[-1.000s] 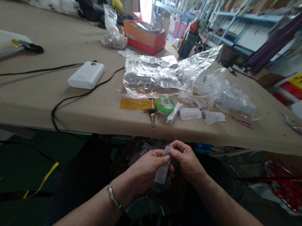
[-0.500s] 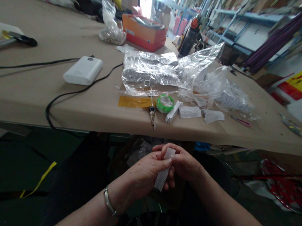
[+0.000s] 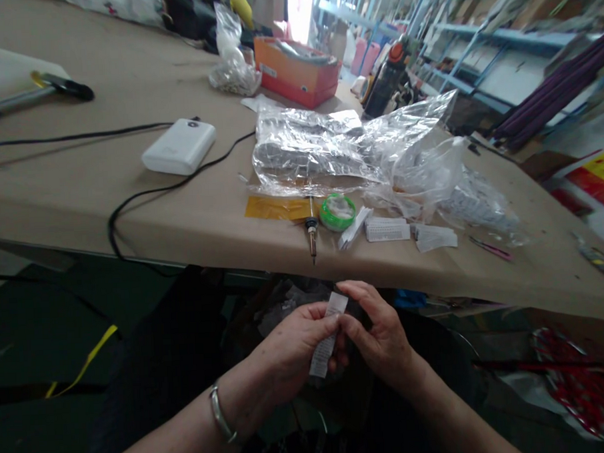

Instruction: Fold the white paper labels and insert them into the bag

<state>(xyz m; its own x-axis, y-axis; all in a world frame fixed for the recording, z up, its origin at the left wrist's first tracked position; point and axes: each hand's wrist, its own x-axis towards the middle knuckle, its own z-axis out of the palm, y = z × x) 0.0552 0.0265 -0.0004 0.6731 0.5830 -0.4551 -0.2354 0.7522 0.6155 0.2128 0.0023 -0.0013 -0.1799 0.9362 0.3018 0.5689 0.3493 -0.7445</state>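
between left fingers (image 3: 322, 329), 1 printed strip (image 3: 322, 357)

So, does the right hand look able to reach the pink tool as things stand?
Probably yes: the pink tool lies uncovered near the edge of the table; the right hand seems to need only to clear that edge, since the left hand holds the paper strip.
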